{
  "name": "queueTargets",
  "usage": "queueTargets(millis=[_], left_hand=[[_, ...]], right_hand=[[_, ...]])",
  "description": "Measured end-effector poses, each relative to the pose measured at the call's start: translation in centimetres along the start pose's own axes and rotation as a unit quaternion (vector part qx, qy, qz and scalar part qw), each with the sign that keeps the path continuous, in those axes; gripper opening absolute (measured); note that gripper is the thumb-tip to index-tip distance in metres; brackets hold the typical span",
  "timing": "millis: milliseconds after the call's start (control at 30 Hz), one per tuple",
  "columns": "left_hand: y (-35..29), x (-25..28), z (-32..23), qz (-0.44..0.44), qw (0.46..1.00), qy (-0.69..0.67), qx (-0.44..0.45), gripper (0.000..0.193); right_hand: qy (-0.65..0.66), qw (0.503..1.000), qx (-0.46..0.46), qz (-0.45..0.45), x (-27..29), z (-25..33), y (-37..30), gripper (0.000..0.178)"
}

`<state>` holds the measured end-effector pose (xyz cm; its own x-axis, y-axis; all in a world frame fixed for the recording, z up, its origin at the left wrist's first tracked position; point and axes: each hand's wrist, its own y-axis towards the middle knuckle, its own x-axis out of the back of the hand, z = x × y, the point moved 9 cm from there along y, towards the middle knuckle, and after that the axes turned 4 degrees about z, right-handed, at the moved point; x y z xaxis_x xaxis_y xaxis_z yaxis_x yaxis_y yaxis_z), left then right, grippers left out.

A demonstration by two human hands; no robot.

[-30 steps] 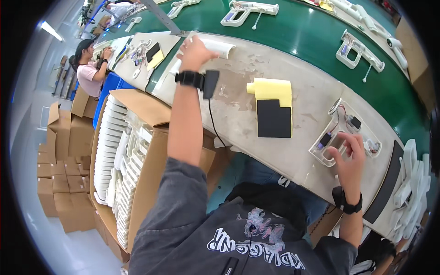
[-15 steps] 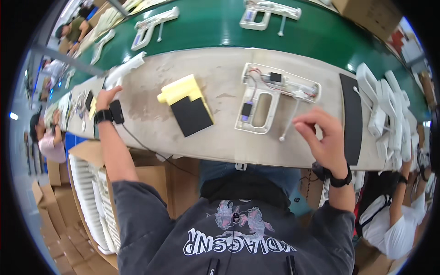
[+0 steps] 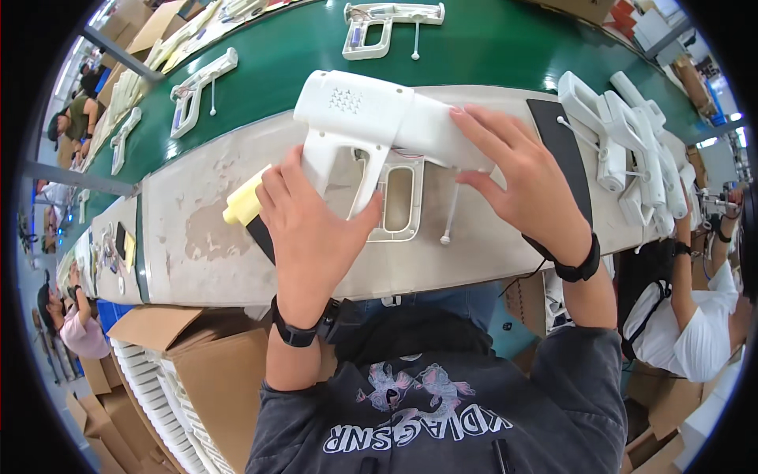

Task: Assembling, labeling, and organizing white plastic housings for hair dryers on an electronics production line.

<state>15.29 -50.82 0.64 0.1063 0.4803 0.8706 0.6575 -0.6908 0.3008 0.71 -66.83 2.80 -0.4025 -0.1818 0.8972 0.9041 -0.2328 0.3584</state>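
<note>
My left hand (image 3: 312, 229) grips the handle of a white gun-shaped plastic shell half (image 3: 351, 103), its vented outer face up. At the barrel end, my right hand (image 3: 525, 178) has its fingers on top and its thumb at the lower edge. Under the raised shell lies a matching open half (image 3: 416, 201) on the table, its handle loop showing and most of its inside hidden. A thin white ball-tipped rod (image 3: 451, 212) sticks out from it towards me. Left of my left hand, a yellow block (image 3: 245, 197) and a black pad (image 3: 259, 239) are partly covered.
Beyond the worktable (image 3: 189, 261) runs a green conveyor (image 3: 276, 75) carrying open white halves (image 3: 367, 39). A black strip (image 3: 564, 150) and a stack of white assembled housings (image 3: 632, 150) lie at right. Cardboard boxes (image 3: 217, 371) stand below left. Other people work on both sides.
My left hand has come from the far left to the middle with the white shell half. My right hand now grips its barrel end. The conveyor's halves appear further left; the view has turned slightly.
</note>
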Motion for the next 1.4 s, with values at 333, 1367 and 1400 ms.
queueTargets(millis=[333, 1367, 1400], left_hand=[[5.4, -1.8, -0.8, 0.057, 0.97, -0.201, -0.127, 0.078], [7.3, -10.3, 0.2, 0.254, 0.91, -0.281, -0.169, 0.056], [7.3, -10.2, 0.1, 0.251, 0.911, -0.277, -0.175, 0.057]], right_hand=[[0.183, 0.982, 0.005, 0.036, -2.0, -8.3, 0.0, 0.068], [0.119, 0.989, 0.001, 0.088, -6.0, -9.5, -1.0, 0.07], [0.131, 0.987, -0.001, 0.093, -6.1, -9.6, -0.9, 0.071]])
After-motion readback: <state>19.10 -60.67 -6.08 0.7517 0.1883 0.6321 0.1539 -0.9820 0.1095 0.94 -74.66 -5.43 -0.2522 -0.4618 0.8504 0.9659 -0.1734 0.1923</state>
